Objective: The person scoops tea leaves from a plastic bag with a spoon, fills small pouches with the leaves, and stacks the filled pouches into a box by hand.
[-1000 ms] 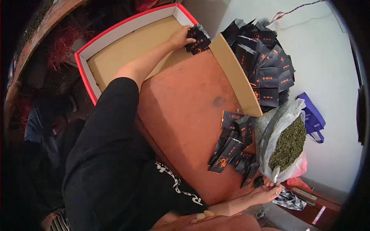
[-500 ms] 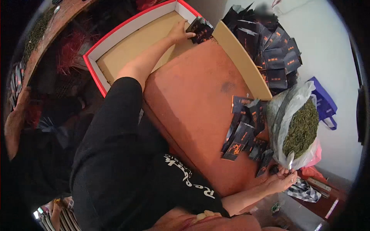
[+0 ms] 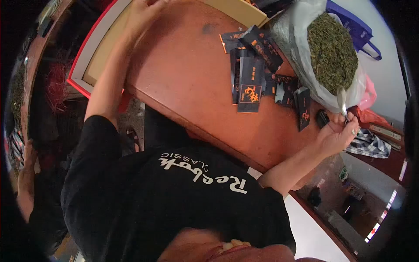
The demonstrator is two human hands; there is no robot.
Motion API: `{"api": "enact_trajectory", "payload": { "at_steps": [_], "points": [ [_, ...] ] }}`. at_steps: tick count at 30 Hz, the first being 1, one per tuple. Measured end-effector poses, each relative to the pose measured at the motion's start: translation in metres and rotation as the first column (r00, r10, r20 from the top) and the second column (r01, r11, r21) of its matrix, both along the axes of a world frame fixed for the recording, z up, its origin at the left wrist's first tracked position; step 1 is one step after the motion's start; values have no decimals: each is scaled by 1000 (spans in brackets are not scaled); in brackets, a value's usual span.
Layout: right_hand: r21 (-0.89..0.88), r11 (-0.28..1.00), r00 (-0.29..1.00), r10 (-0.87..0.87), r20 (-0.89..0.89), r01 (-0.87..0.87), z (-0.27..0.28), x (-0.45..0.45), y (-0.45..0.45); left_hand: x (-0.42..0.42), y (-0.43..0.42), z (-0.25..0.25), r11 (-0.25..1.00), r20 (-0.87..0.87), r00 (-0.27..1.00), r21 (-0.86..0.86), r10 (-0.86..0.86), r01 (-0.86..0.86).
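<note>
My left hand (image 3: 146, 12) reaches to the top edge, over the inner side of the red-and-white box (image 3: 90, 54). Its fingertips are partly cut off, but thumb and fingers look apart, with nothing visible in them. At the right, my right hand (image 3: 338, 135) is closed on the handle of a shiny metal spoon (image 3: 342, 99). The spoon rests at the lower edge of a clear plastic bag (image 3: 301, 26) full of dried green leaves (image 3: 332, 52). Black packets with orange print (image 3: 251, 83) lie loosely overlapped on the reddish-brown table (image 3: 183, 74), between my hands.
A blue bag (image 3: 352, 27) lies behind the leaves. Checked cloth (image 3: 371, 145) and red plastic (image 3: 371, 117) are beside my right hand. More black packets (image 3: 273, 5) show at the top edge. Another person's arm (image 3: 27, 183) is at the far left.
The view has swung down and right, so the box and large packet pile have mostly left the top. The packets beside my left hand are out of sight. My right hand still holds the spoon.
</note>
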State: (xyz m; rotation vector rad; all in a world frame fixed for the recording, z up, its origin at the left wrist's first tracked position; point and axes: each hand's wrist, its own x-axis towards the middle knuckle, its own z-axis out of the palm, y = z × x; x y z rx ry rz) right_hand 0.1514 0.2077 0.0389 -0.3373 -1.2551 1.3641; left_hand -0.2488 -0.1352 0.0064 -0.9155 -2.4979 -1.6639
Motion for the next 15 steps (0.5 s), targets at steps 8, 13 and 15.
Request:
{"api": "enact_trajectory", "payload": {
  "at_steps": [8, 13, 15],
  "points": [
    [28, 999, 1000, -19, -18, 20, 9, 1, -20, 179, 58, 9, 961, -195, 946, 54, -257, 272],
    [-83, 996, 997, 32, -64, -37, 6, -3, -19, 248, 100, 5, 961, -374, 908, -261, -187, 91],
    [-111, 993, 997, 40, -67, -47, 9, -6, -27, 256, 105, -3, 932, -404, 891, -359, -207, 53]
  ]
}}
